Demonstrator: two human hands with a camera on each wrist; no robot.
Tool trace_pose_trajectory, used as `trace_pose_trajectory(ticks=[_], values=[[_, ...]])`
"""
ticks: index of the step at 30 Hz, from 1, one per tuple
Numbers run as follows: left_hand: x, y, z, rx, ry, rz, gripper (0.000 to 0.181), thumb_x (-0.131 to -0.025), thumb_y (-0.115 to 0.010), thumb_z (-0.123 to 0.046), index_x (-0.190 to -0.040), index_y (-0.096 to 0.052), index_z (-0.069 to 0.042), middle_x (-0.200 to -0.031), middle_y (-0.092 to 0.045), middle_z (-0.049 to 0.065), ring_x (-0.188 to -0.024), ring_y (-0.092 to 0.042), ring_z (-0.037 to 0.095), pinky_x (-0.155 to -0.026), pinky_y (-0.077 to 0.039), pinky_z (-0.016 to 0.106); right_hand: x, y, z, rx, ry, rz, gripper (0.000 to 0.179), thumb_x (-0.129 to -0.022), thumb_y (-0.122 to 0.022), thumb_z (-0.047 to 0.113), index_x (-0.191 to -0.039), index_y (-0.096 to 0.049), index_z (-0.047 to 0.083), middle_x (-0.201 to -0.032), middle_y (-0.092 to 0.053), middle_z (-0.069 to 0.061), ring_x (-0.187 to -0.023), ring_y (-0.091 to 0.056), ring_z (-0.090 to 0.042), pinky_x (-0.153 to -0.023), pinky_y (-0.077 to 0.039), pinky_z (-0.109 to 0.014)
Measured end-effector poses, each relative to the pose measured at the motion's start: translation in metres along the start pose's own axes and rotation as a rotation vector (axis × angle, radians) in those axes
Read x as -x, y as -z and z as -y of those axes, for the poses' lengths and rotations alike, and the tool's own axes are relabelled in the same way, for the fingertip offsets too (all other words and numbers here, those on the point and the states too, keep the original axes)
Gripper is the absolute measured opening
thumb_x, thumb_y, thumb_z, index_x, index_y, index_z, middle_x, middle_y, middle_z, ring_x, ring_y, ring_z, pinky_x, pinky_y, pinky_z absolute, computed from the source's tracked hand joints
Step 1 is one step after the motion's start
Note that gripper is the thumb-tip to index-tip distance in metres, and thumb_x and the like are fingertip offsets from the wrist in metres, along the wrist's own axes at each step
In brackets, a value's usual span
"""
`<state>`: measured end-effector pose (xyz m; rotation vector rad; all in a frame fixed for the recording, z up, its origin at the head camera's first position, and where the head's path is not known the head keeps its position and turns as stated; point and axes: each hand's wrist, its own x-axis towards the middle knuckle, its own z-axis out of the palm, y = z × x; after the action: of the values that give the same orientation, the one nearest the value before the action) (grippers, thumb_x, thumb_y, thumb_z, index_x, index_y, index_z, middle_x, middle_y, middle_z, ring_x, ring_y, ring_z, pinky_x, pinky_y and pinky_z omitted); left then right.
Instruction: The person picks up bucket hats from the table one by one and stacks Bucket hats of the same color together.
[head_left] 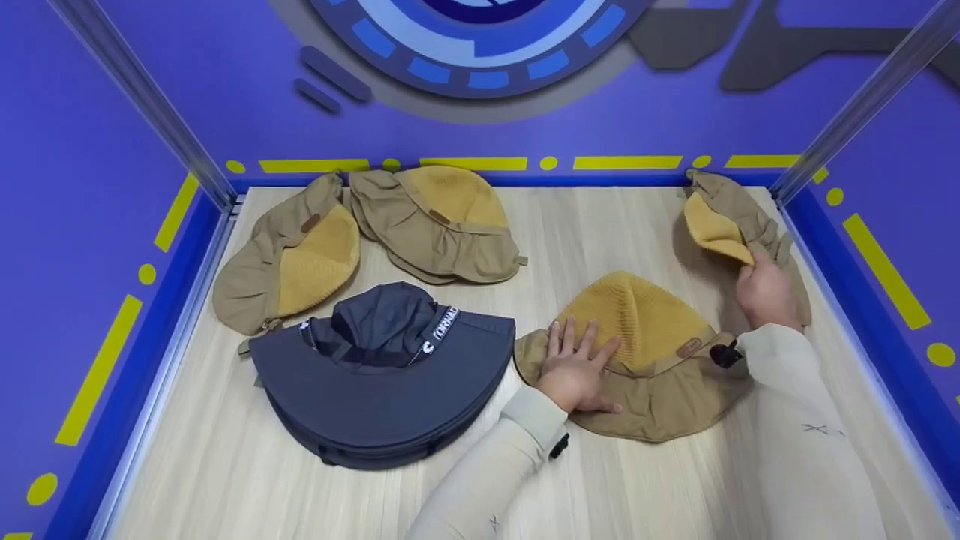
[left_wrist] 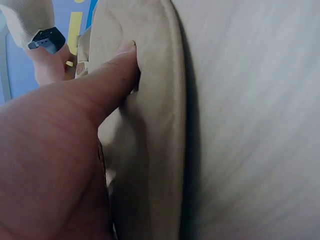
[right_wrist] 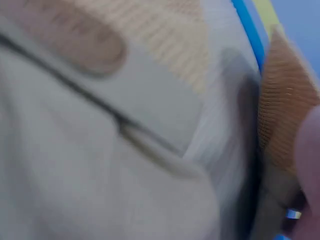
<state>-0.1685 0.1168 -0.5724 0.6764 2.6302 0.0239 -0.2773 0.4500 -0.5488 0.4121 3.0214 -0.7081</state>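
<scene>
At two o'clock on the table [head_left: 600,225], right hand [head_left: 766,292] pinches a yellow-crowned hat [head_left: 739,210], left hand [head_left: 574,373] spread flat, gripping nothing, on a second hat [head_left: 649,384] at three; work seems midway, those two unreleased, dark hat [head_left: 375,397] (eight), third hat [head_left: 300,255] (ten), fourth hat [head_left: 450,225] (eleven) lying hands-free.

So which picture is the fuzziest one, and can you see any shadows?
Right wrist view: fuzziest, with the nearest hat and its brown tag smeared; left wrist view: a bit soft, with a dark shadow on the table beside the tan brim; head view: clearest, white letters showing on the dark hat.
</scene>
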Motion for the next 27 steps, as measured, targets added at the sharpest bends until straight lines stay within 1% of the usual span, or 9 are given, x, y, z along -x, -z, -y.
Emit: trace_pose_trajectory(ticks=[4, 6, 9, 12, 16, 18, 22, 25, 27], values=[[0.002, 0.002, 0.000, -0.008, -0.001, -0.008, 0.108, -0.080, -0.055, -0.087, -0.162, 0.001, -0.046, -0.175, 0.006, -0.004, -0.161, 0.009, 0.032, -0.129, 0.001, 0.053, -0.001, 0.010, 0.010, -0.043, -0.085, -0.256, 0.044, -0.109, -0.035, 0.022, -0.151, -0.045, 0.014, -0.140, -0.057, -0.031, -0.125, -0.054, -0.055, -0.105, -0.042, -0.069], [0.002, 0.002, 0.000, -0.010, -0.001, -0.012, 0.108, -0.079, -0.055, -0.087, -0.163, 0.001, -0.046, -0.175, 0.005, -0.004, -0.161, 0.008, 0.032, -0.129, 0.000, 0.052, 0.000, 0.018, 0.016, -0.059, -0.124, -0.319, 0.044, -0.110, -0.036, 0.027, -0.153, -0.044, 0.019, -0.145, -0.056, -0.026, -0.127, -0.054, -0.053, -0.110, -0.041, -0.066], [0.002, 0.002, 0.000, -0.014, -0.004, -0.017, 0.108, -0.079, -0.055, -0.087, -0.163, 0.000, -0.046, -0.175, 0.004, -0.004, -0.161, 0.007, 0.032, -0.129, -0.001, 0.053, 0.001, 0.030, 0.026, -0.057, -0.129, -0.388, 0.045, -0.111, -0.035, 0.034, -0.154, -0.043, 0.023, -0.146, -0.057, -0.023, -0.126, -0.055, -0.053, -0.114, -0.039, -0.064], [0.002, 0.002, 0.000, -0.021, -0.001, -0.022, 0.108, -0.080, -0.055, -0.087, -0.163, 0.000, -0.046, -0.175, 0.004, -0.004, -0.161, 0.007, 0.033, -0.129, -0.001, 0.053, 0.003, 0.039, 0.037, -0.051, -0.036, -0.511, 0.041, -0.111, -0.040, 0.037, -0.145, -0.054, 0.019, -0.135, -0.065, -0.022, -0.118, -0.061, -0.052, -0.109, -0.045, -0.061], [0.002, 0.002, -0.001, -0.005, 0.008, -0.003, 0.108, -0.079, -0.056, -0.087, -0.162, 0.000, -0.047, -0.175, 0.006, -0.005, -0.161, 0.009, 0.032, -0.129, 0.000, 0.053, 0.007, 0.046, 0.052, -0.070, 0.170, -0.685, 0.037, -0.107, -0.051, 0.039, -0.126, -0.067, 0.012, -0.113, -0.074, -0.023, -0.100, -0.069, -0.050, -0.095, -0.054, -0.060], [0.002, 0.002, -0.002, 0.004, 0.017, 0.009, 0.108, -0.079, -0.056, -0.087, -0.162, 0.000, -0.048, -0.174, 0.007, -0.006, -0.161, 0.010, 0.031, -0.129, 0.001, 0.052, 0.009, 0.049, 0.061, -0.088, 0.250, -0.717, 0.038, -0.106, -0.054, 0.041, -0.121, -0.069, 0.010, -0.106, -0.075, -0.023, -0.094, -0.070, -0.049, -0.089, -0.056, -0.061], [0.001, 0.003, -0.002, 0.011, 0.028, 0.010, 0.108, -0.078, -0.058, -0.087, -0.162, -0.001, -0.049, -0.174, 0.006, -0.007, -0.161, 0.009, 0.030, -0.129, 0.001, 0.051, 0.014, 0.053, 0.080, -0.152, 0.344, -0.715, 0.038, -0.103, -0.060, 0.040, -0.115, -0.072, 0.006, -0.104, -0.076, -0.022, -0.091, -0.072, -0.048, -0.084, -0.057, -0.059], [0.001, 0.003, -0.002, 0.011, 0.031, 0.003, 0.107, -0.078, -0.058, -0.086, -0.162, -0.002, -0.049, -0.174, 0.005, -0.007, -0.161, 0.008, 0.030, -0.129, 0.000, 0.051, 0.018, 0.053, 0.090, -0.220, 0.409, -0.699, 0.033, -0.101, -0.066, 0.035, -0.110, -0.074, 0.004, -0.103, -0.077, -0.019, -0.089, -0.072, -0.046, -0.084, -0.058, -0.029], [0.002, 0.003, -0.002, 0.012, 0.033, -0.005, 0.107, -0.078, -0.059, -0.086, -0.162, -0.004, -0.050, -0.174, 0.004, -0.008, -0.161, 0.007, 0.030, -0.129, 0.000, 0.051, 0.021, 0.052, 0.095, -0.246, 0.456, -0.687, 0.030, -0.099, -0.068, 0.032, -0.103, -0.074, 0.003, -0.098, -0.077, -0.018, -0.083, -0.071, -0.043, -0.077, -0.048, -0.013]])
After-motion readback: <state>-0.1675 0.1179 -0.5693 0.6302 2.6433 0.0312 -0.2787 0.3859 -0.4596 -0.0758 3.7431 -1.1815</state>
